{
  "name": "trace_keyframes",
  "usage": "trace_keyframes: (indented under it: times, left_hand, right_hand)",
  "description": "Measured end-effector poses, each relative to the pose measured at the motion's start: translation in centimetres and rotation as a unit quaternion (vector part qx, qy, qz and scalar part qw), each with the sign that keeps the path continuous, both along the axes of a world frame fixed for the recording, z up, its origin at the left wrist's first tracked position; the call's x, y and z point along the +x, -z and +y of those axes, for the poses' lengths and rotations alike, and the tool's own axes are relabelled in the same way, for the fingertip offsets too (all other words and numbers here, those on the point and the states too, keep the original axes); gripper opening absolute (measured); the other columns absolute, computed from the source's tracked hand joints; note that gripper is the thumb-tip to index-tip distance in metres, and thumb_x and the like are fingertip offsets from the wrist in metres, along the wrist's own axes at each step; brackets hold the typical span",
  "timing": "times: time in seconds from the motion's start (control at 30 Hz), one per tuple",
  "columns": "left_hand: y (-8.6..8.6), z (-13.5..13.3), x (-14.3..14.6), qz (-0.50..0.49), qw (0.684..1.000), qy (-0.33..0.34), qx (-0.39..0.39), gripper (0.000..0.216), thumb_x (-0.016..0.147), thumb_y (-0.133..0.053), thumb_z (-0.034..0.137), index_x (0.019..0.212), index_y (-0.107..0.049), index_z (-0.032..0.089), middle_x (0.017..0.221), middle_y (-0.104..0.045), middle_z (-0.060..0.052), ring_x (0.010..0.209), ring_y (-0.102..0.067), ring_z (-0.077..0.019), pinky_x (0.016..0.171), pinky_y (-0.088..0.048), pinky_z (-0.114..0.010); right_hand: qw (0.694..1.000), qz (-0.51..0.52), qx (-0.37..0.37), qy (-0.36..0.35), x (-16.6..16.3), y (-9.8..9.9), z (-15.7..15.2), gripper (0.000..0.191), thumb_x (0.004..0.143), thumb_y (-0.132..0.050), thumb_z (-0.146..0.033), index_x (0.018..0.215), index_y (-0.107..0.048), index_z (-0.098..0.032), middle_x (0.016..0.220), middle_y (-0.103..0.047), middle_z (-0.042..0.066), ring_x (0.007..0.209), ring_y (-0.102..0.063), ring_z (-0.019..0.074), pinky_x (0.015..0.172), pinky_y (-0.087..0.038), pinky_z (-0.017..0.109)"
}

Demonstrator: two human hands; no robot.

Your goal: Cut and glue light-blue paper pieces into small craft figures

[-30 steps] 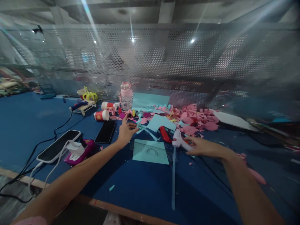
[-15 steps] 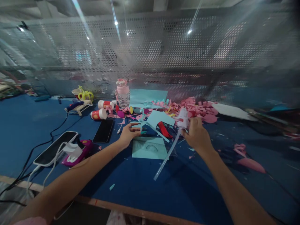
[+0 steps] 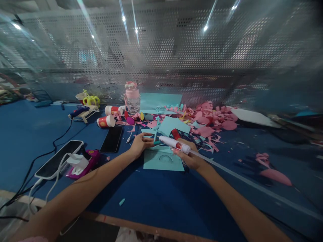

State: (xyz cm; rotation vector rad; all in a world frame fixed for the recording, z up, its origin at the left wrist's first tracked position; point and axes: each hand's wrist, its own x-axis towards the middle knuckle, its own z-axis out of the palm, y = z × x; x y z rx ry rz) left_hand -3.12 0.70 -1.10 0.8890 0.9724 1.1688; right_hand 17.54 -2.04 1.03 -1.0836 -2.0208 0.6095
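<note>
My right hand (image 3: 190, 156) is closed around a white glue gun (image 3: 173, 143). A long translucent glue stick (image 3: 227, 166) trails from its back end toward the lower right. The nozzle points left, close to an upright light-blue foam piece (image 3: 156, 129); I cannot tell if they touch. My left hand (image 3: 139, 145) pinches that foam piece at its lower end. Below both hands lies a light-blue foam sheet (image 3: 156, 159) with a curved line on it. A second light-blue sheet (image 3: 171, 125) lies behind, beside a red object (image 3: 175, 133) partly hidden by the right hand.
Pink foam scraps (image 3: 207, 116) are heaped at the back right. A clear bottle (image 3: 132, 101) stands at the back. Paper cups (image 3: 106, 121), a black phone (image 3: 111, 139), a white-edged phone (image 3: 60, 158) and a purple power strip (image 3: 83, 166) with cables lie left. A perforated panel (image 3: 161, 53) rises behind.
My right hand has moved left and down, turning the glue gun so its nozzle points left at the foam piece. The glue stick swung to the right. My left hand stays nearly still.
</note>
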Motion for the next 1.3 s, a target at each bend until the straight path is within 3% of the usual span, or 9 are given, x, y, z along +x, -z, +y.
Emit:
trace_keyframes:
  times: [0.23,0.77,0.93,1.1,1.3]
  left_hand:
    - [0.49,0.25,-0.04,0.003,1.000,-0.003,0.003,0.055,0.039,-0.082,0.014,0.087,-0.055,0.010,0.065,-0.066,-0.003,0.056,-0.061,-0.0119,0.057,-0.049,-0.024]
    - [0.58,0.34,-0.11,-0.004,1.000,0.009,-0.001,0.053,0.042,-0.082,0.014,0.087,-0.056,0.010,0.067,-0.068,-0.005,0.058,-0.063,-0.0136,0.060,-0.051,-0.026]
    - [0.73,0.42,-0.16,-0.008,1.000,0.011,0.001,0.053,0.041,-0.082,0.015,0.087,-0.056,0.010,0.067,-0.068,-0.005,0.058,-0.063,-0.0138,0.059,-0.051,-0.025]
    - [0.84,0.56,-0.21,-0.011,1.000,0.016,-0.010,0.054,0.040,-0.083,0.015,0.087,-0.057,0.009,0.067,-0.068,-0.006,0.057,-0.064,-0.0143,0.059,-0.052,-0.025]
    - [0.65,0.43,-0.16,-0.018,0.999,0.043,-0.011,0.053,0.040,-0.082,0.015,0.086,-0.058,0.010,0.066,-0.069,-0.006,0.056,-0.064,-0.0143,0.059,-0.052,-0.025]
  right_hand:
    - [0.999,0.000,0.047,-0.028,0.11,0.19,0.57,0.023,0.078,-0.048,-0.034,0.061,-0.046,-0.019,0.059,-0.048,0.001,0.056,-0.045,0.0141,0.054,-0.034,0.028]
    - [0.998,-0.035,0.013,-0.043,0.47,0.12,0.88,0.021,0.078,-0.050,-0.032,0.062,-0.045,-0.019,0.056,-0.047,-0.001,0.053,-0.045,0.0128,0.052,-0.034,0.026]
    - [0.999,-0.018,0.031,-0.018,0.58,0.30,1.03,0.022,0.077,-0.051,-0.031,0.059,-0.045,-0.019,0.057,-0.047,-0.001,0.054,-0.045,0.0128,0.053,-0.034,0.027]
    - [0.998,-0.026,0.005,-0.055,0.89,0.26,1.05,0.019,0.078,-0.050,-0.031,0.063,-0.047,-0.019,0.060,-0.049,0.000,0.056,-0.045,0.0130,0.054,-0.034,0.027]
    - [0.998,-0.030,0.034,-0.049,0.70,0.19,0.97,0.021,0.078,-0.048,-0.034,0.063,-0.042,-0.020,0.061,-0.045,0.000,0.056,-0.044,0.0134,0.053,-0.033,0.027]
